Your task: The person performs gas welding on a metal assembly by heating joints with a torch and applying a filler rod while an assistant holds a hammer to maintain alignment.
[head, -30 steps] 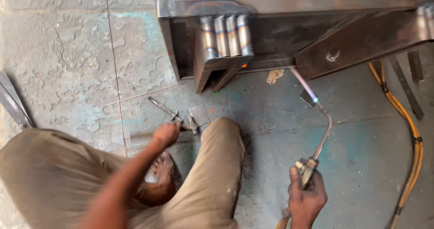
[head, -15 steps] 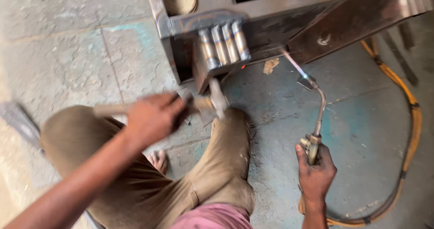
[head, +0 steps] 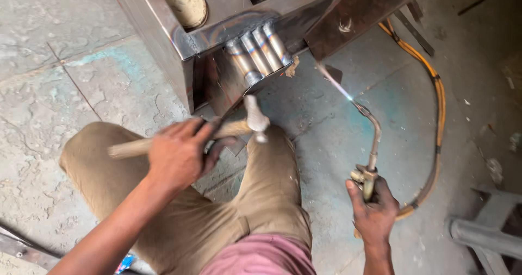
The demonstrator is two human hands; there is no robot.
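My left hand grips a hammer by its wooden handle, the steel head raised just below a cluster of short steel tubes. The tubes are welded under a dark steel frame that stands on the concrete floor. My right hand holds a gas torch with a curved neck; a thin bluish flame shoots from its tip toward the frame. My knees in tan trousers fill the lower middle.
An orange hose loops across the floor from the torch to the upper right. A grey metal piece lies at the lower right. Flat metal strips sit at the lower left edge.
My left hand picked the hammer up off the floor and lifted it toward the tubes. The torch in my right hand stays lit and pointed at the frame.
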